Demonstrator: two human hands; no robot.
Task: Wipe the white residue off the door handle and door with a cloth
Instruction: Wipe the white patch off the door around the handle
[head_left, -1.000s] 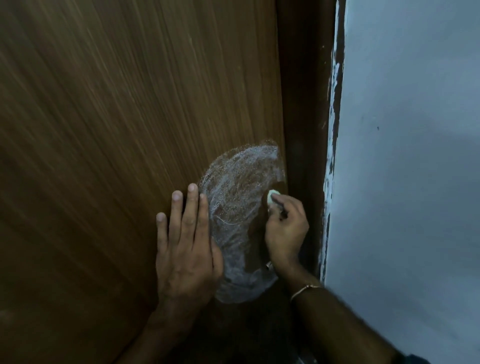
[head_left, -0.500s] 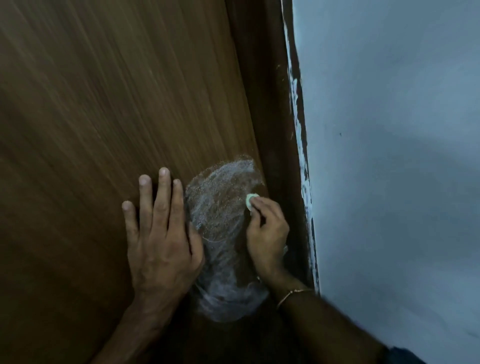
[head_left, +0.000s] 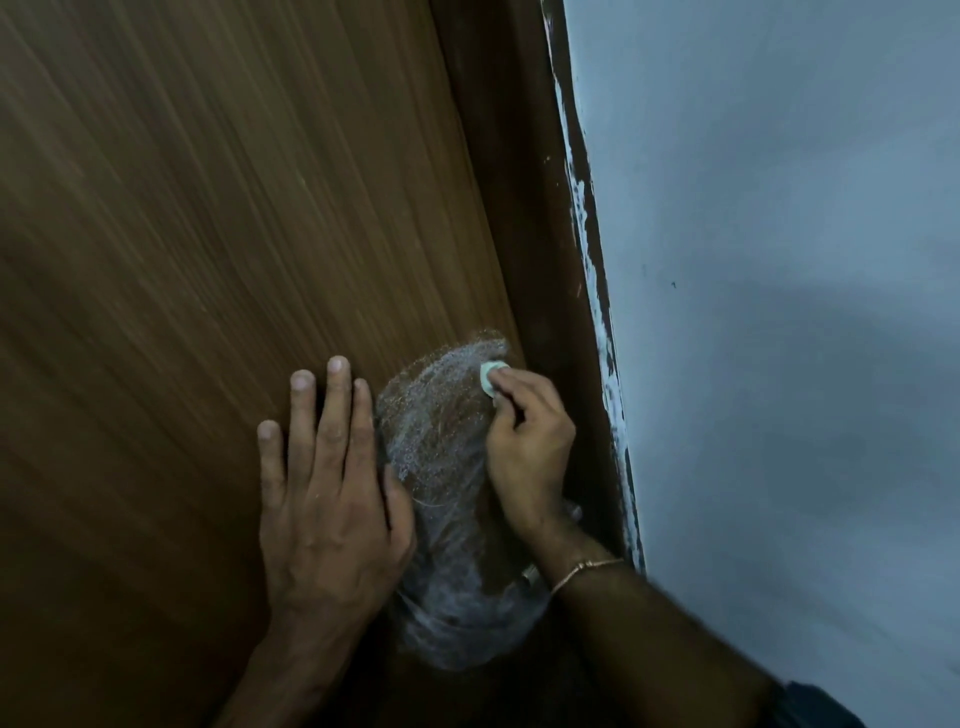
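A brown wooden door (head_left: 208, 260) fills the left of the head view. A patch of white residue (head_left: 441, 467) spreads over it near its right edge. My left hand (head_left: 327, 499) lies flat on the door, fingers straight, just left of the patch. My right hand (head_left: 524, 441) pinches a small pale green-white piece (head_left: 488, 375) and presses it against the top of the patch. A bit of metal (head_left: 530, 574), perhaps the door handle, shows below my right wrist; the rest of it is hidden.
The dark door frame (head_left: 519, 208) runs beside the door's right edge. A pale blue wall (head_left: 779, 312) stands to the right, with white paint smears (head_left: 597, 291) along the frame's edge.
My right hand has moved the small piece up to the top of the residue patch. My left hand stays flat on the door. The camera view has shifted.
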